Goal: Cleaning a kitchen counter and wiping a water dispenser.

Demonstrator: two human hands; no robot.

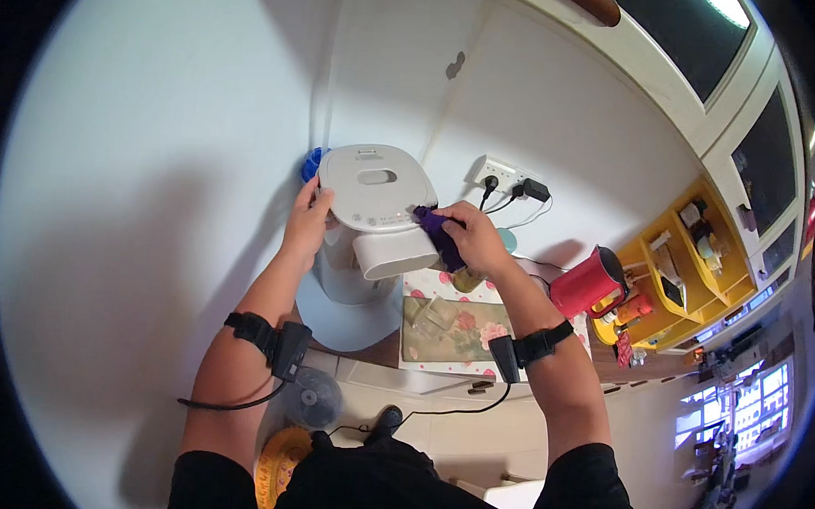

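A white countertop appliance (382, 203) with a rounded flat top, a recessed grip and a jutting front spout stands on a light blue mat (351, 337). It looks like a hot-water dispenser. My left hand (306, 225) grips the left edge of its top, thumb and fingers against the rim. In my right hand (475, 237) is a bunched dark purple cloth (442, 239), pressed to the right front corner of the top beside the printed control marks. The cloth's lower end hangs down beside the spout, and it hides part of that corner.
Right of the appliance, a clear box (435, 316) lies on a floral mat (468, 351). A red electric kettle (585, 284) stands farther right by a yellow shelf (676, 264). Plugs fill part of a wall socket strip (501, 171). A blue item (312, 165) sits behind, near the wall.
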